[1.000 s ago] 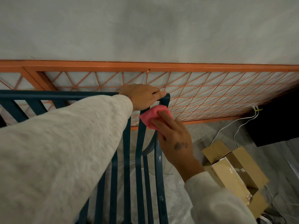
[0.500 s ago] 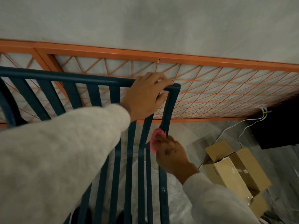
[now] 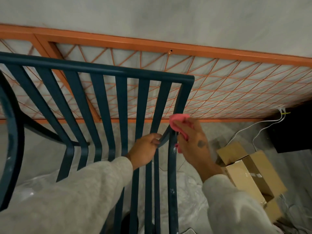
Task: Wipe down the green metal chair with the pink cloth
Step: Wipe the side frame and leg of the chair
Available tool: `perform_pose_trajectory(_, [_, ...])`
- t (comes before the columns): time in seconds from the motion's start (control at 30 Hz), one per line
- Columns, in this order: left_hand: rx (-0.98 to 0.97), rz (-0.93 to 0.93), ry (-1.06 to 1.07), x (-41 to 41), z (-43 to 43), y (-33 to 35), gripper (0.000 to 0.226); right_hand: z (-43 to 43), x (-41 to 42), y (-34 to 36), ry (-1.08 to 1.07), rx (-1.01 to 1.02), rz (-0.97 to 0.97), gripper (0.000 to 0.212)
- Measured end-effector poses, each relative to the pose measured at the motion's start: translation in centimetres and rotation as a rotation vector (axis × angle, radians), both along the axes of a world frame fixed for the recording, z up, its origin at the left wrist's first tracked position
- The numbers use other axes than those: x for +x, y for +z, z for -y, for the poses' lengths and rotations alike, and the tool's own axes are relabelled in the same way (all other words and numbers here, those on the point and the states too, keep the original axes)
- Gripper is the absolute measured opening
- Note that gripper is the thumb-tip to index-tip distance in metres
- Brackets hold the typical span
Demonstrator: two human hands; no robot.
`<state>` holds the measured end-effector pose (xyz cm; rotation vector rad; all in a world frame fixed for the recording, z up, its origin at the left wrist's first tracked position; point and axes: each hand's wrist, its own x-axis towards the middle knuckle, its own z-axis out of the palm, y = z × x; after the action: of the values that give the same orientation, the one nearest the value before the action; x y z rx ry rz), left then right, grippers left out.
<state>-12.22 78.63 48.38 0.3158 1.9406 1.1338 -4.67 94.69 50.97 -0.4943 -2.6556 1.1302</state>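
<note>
The dark green metal chair (image 3: 101, 71) fills the left and middle, its slatted back rising to a rounded top rail. My right hand (image 3: 195, 142) grips the pink cloth (image 3: 179, 121) and holds it against the rightmost upright of the chair back, about halfway down. My left hand (image 3: 145, 149) has come down from the top rail and curls its fingers round a curved bar just left of that upright. White paint flecks dot the lower part of the frame.
An orange metal grid frame (image 3: 219, 92) leans against the grey wall behind the chair. An open cardboard box (image 3: 249, 169) sits on the floor at the right, beside white cables (image 3: 263, 125) and a dark object (image 3: 297, 129). Plastic sheeting covers the floor.
My left hand has let go of the top rail corner and dropped to a lower curved bar. The right hand with the cloth moved down the upright, then back up a little.
</note>
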Motion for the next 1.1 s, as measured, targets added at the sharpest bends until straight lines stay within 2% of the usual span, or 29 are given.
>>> perform_pose_trajectory(0.1, [-0.015,0.167,0.011,1.7,0.1,-1.7,0.048,1.4,2.6,-3.6,-0.028,0.041,0.033,0.052])
perform_pose_trajectory(0.17, [-0.008,0.271,0.011,3.0,0.4,-2.8,0.050,2.4,5.0,-5.3,-0.039,0.088,0.078,0.045])
perform_pose_trajectory(0.3, [0.005,0.395,-0.002,5.3,1.1,-4.2,0.048,4.3,8.7,-7.0,-0.060,0.031,0.101,0.041])
perform_pose_trajectory(0.4, [0.047,0.489,0.028,6.3,1.3,-4.8,0.052,3.7,7.1,-6.9,-0.068,0.083,0.073,0.043])
perform_pose_trajectory(0.5, [0.108,0.578,0.080,6.6,1.6,-5.1,0.046,1.8,2.8,-5.5,-0.039,0.173,0.030,0.046])
perform_pose_trajectory(0.6, [0.159,0.629,0.104,6.9,2.1,-5.5,0.039,0.1,-0.7,-2.7,-0.068,0.002,-0.006,0.042])
perform_pose_trajectory(0.7, [0.212,0.694,0.170,7.2,2.5,-5.8,0.038,0.0,-0.5,-1.8,-0.100,-0.131,0.013,0.040])
perform_pose_trajectory(0.8, [0.172,0.671,0.167,7.9,2.8,-5.6,0.042,2.2,3.9,-4.2,-0.130,-0.213,0.135,0.037])
perform_pose_trajectory(0.93, [0.142,0.629,0.131,8.9,3.0,-5.3,0.054,5.5,10.2,-6.1,-0.285,-0.412,0.276,0.030])
perform_pose_trajectory(1.0, [0.142,0.631,0.142,9.1,3.0,-5.4,0.055,5.7,10.9,-5.6,-0.316,-0.450,0.335,0.025])
perform_pose_trajectory(1.1, [0.187,0.665,0.161,9.1,3.2,-5.8,0.052,4.4,9.6,-3.1,-0.247,-0.360,0.351,0.028])
